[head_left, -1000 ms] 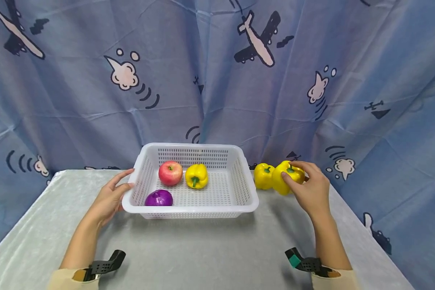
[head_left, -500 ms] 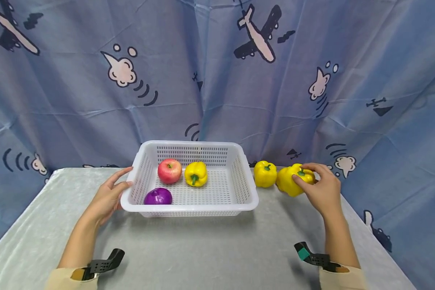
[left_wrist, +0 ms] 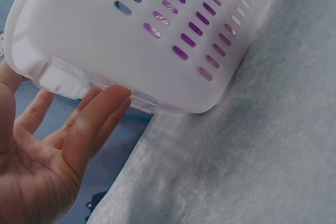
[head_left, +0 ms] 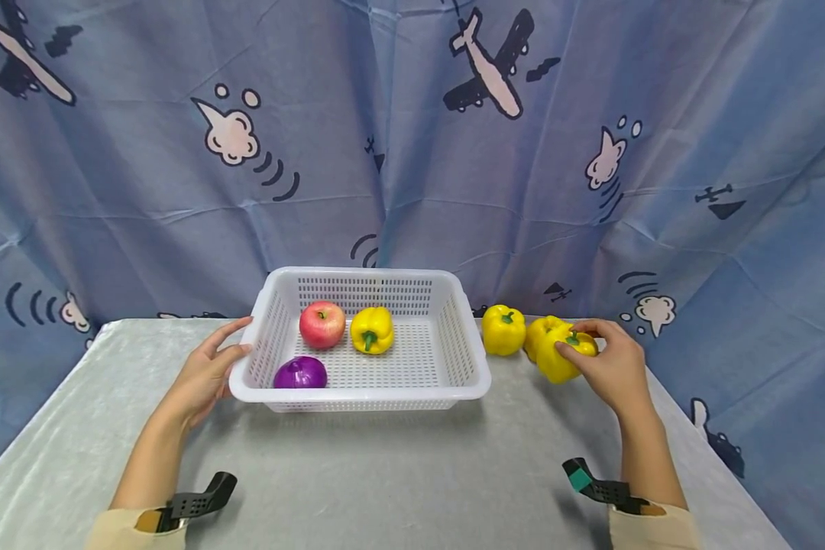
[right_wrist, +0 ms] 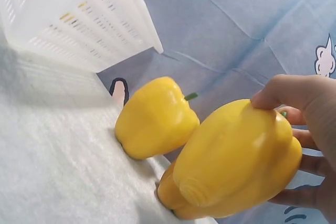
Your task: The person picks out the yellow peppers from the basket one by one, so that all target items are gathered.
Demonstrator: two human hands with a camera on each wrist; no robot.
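Note:
My right hand point(head_left: 612, 363) grips a yellow bell pepper point(head_left: 555, 359) from its right side, thumb and fingertips near the green stem. Behind it another yellow bell pepper point(head_left: 536, 330) is partly hidden; a further yellow bell pepper point(head_left: 503, 330) stands to the left. In the right wrist view, the gripped bell pepper point(right_wrist: 241, 156) overlaps the hidden one point(right_wrist: 167, 188). My left hand point(head_left: 202, 378) touches the left end of a white perforated basket point(head_left: 357, 397); its fairly straight fingers point(left_wrist: 100, 114) lie against the rim point(left_wrist: 73, 80) in the left wrist view.
Inside the basket lie a red apple point(head_left: 322, 325), a yellow bell pepper point(head_left: 372, 331) and a purple onion point(head_left: 300, 373). A grey-white cloth covers the table point(head_left: 385, 473). Right behind the table hangs a blue curtain point(head_left: 412, 168) with airplane prints.
My right hand has moved right with the yellow bell pepper, then slightly toward me. The bell pepper behind it shows more now. My left hand stays at the basket.

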